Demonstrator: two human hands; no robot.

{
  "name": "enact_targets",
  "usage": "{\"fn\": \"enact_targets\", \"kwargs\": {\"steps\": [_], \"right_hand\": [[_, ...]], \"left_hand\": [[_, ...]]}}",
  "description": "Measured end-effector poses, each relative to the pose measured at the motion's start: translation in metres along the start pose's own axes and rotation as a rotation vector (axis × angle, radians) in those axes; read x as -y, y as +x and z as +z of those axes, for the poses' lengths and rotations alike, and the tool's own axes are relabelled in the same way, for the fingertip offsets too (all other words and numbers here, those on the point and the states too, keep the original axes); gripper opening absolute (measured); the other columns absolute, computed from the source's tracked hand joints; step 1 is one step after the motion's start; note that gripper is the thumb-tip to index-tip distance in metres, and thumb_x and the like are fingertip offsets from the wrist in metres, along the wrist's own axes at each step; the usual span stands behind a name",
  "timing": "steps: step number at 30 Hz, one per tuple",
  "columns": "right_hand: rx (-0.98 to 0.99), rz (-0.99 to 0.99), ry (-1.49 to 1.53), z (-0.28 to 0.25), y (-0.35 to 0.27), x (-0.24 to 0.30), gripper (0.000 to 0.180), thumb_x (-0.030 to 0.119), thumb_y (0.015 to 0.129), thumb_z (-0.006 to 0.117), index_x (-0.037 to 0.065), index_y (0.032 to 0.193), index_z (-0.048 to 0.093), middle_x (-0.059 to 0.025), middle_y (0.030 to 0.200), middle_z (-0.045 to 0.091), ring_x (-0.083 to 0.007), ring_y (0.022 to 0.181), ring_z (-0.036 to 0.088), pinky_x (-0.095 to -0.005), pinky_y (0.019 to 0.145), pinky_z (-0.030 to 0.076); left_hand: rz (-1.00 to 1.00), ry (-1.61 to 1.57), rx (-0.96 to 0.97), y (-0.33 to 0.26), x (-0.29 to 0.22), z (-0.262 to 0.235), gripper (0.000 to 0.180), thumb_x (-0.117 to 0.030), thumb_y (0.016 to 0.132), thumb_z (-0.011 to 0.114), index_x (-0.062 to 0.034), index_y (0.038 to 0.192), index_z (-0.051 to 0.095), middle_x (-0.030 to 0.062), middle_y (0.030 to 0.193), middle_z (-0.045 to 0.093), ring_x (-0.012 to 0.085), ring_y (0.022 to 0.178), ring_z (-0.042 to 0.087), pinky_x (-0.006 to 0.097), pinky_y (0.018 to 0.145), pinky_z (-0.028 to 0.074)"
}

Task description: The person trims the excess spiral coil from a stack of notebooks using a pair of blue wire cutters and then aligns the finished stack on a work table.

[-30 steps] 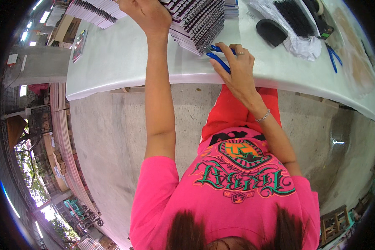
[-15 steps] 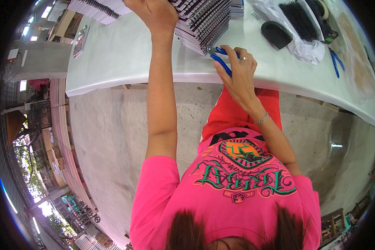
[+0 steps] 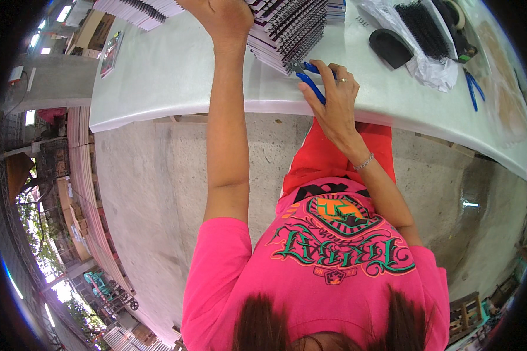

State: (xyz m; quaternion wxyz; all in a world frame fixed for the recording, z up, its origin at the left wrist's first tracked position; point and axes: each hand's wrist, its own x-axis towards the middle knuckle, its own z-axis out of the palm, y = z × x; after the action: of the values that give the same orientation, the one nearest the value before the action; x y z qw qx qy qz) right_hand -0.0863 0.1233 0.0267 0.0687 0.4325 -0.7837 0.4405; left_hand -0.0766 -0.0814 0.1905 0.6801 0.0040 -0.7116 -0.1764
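Note:
A stack of spiral-bound notebooks (image 3: 287, 38) with black coils stands at the top centre of the white table (image 3: 158, 82). My left hand (image 3: 225, 20) is at the stack's left side; the upper edge of the picture cuts off its fingers, so its grip is hidden. Closed around blue-handled wire cutters (image 3: 311, 86), my right hand (image 3: 339, 93) is just in front of the stack. The cutters' metal jaws are at the coil ends on the stack's near corner. Whether they touch a coil wire is too small to tell.
Another notebook stack (image 3: 143, 11) is at upper left, near a thin booklet (image 3: 110, 55). To the right lie a black rounded object (image 3: 390, 48), black coils (image 3: 424, 29) on white plastic, a second blue-handled tool (image 3: 473, 90) and a clear plastic bag (image 3: 503, 82).
The cutters and my right hand have shifted very slightly at the stack's near corner. My left hand stays by the notebooks.

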Motion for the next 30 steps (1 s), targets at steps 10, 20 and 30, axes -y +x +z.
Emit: {"fn": "enact_targets", "kwargs": {"steps": [10, 20, 30], "right_hand": [[0.0, -0.007, -0.014, -0.004, 0.003, 0.002, 0.044, 0.038, 0.093, 0.069, 0.01, 0.126, 0.064, -0.015, 0.101, 0.062, -0.0296, 0.098, 0.06, -0.042, 0.09, 0.043], [0.324, 0.134, 0.167, -0.036, 0.027, 0.006, 0.044, 0.045, 0.099, 0.06, 0.006, 0.119, 0.068, -0.0195, 0.095, 0.067, -0.0348, 0.087, 0.066, -0.0451, 0.08, 0.05], [-0.01, -0.069, -0.104, -0.008, 0.001, -0.009, 0.047, 0.04, 0.093, 0.068, 0.011, 0.129, 0.061, -0.0157, 0.115, 0.058, -0.032, 0.112, 0.05, -0.0483, 0.1, 0.033]], "left_hand": [[-0.032, -0.035, -0.009, 0.0, -0.003, 0.004, 0.058, -0.035, 0.111, 0.027, 0.0032, 0.103, 0.07, 0.0152, 0.105, 0.067, 0.0264, 0.103, 0.058, 0.038, 0.1, 0.04], [-0.009, -0.016, -0.012, 0.0, 0.001, 0.002, 0.058, -0.033, 0.111, 0.025, 0.0038, 0.103, 0.069, 0.0166, 0.106, 0.069, 0.0283, 0.103, 0.058, 0.039, 0.101, 0.04], [-0.023, -0.045, -0.014, 0.0, 0.0, 0.002, 0.058, -0.033, 0.111, 0.025, 0.0037, 0.103, 0.07, 0.0166, 0.107, 0.069, 0.0284, 0.105, 0.058, 0.04, 0.102, 0.039]]}}
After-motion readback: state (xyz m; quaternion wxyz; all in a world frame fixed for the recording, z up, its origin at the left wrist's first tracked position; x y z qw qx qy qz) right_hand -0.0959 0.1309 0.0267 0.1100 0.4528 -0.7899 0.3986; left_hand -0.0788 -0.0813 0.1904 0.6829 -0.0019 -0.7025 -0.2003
